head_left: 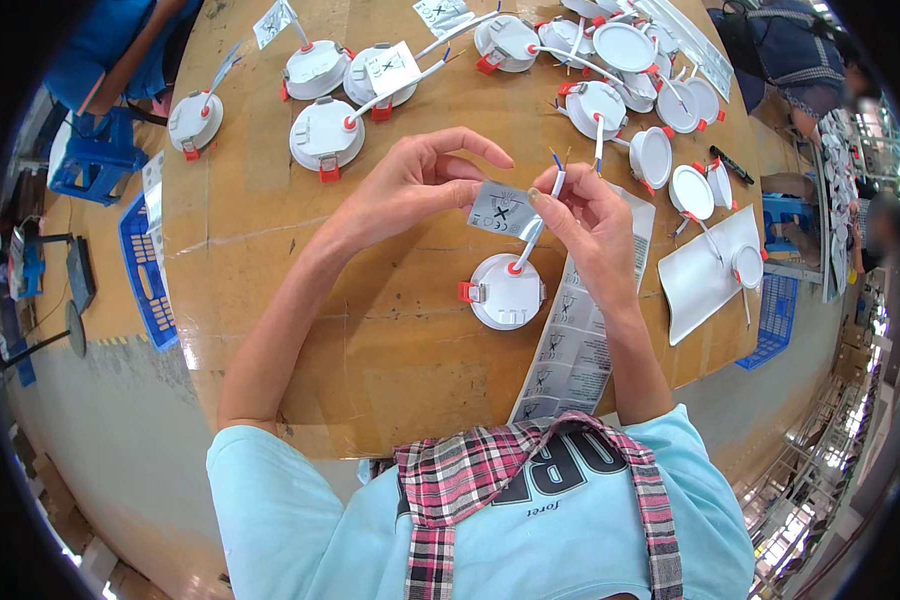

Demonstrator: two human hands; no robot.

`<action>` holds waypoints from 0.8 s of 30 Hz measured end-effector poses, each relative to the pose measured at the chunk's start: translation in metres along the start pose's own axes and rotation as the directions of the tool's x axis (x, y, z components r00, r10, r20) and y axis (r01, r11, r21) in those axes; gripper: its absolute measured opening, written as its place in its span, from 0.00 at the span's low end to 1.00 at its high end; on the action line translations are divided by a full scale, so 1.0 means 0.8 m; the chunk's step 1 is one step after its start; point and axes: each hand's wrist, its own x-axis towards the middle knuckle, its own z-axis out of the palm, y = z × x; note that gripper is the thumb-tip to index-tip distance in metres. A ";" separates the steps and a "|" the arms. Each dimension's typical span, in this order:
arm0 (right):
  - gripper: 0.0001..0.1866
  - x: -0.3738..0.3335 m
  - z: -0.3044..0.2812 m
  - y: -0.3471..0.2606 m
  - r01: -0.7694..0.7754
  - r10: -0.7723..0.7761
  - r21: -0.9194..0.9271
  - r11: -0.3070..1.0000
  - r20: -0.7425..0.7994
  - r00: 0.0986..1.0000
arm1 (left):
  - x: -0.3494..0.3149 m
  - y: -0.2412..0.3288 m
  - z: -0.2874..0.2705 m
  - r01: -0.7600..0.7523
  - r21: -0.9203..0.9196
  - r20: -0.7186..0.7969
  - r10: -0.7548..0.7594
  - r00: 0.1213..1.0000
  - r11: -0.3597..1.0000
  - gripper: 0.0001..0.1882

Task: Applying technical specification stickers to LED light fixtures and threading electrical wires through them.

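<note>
My right hand (592, 222) pinches the white cable (533, 243) of a downlight between thumb and fingers, just below its bare wire ends. A silver sticker label (500, 212) wraps at the cable there, its free part reaching left. My left hand (420, 180) grips that label's left edge with the thumb, its index finger stretched out above. The round white downlight (508, 292) with red-tipped spring clips lies on the table below the hands. A long strip of silver labels (568, 345) runs under my right forearm toward my body.
Labelled downlights (327, 135) stand at the far left of the brown table (250, 250). More downlights (625, 48) are heaped at the far right, near a black marker (732, 163) and a white sheet (705, 290). Blue crates (148, 270) sit beyond the edges. Other people are across the table.
</note>
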 end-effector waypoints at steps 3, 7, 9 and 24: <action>0.09 0.000 0.001 0.001 0.001 -0.001 0.009 1.000 -0.013 1.000 | -0.001 -0.001 0.000 0.002 -0.007 0.009 -0.002 1.000 1.000 0.16; 0.09 -0.001 -0.003 0.002 -0.004 0.004 -0.018 1.000 -0.011 1.000 | -0.001 0.003 0.002 0.038 0.021 -0.011 -0.038 0.999 0.999 0.18; 0.09 -0.001 -0.002 0.001 -0.037 0.037 -0.003 0.999 -0.011 0.999 | -0.002 0.003 0.003 0.044 0.027 -0.010 -0.044 0.999 0.999 0.18; 0.07 -0.002 -0.001 -0.002 0.001 -0.002 -0.058 0.998 -0.011 1.000 | -0.005 0.004 0.000 0.076 -0.252 0.009 -0.076 0.997 0.965 0.22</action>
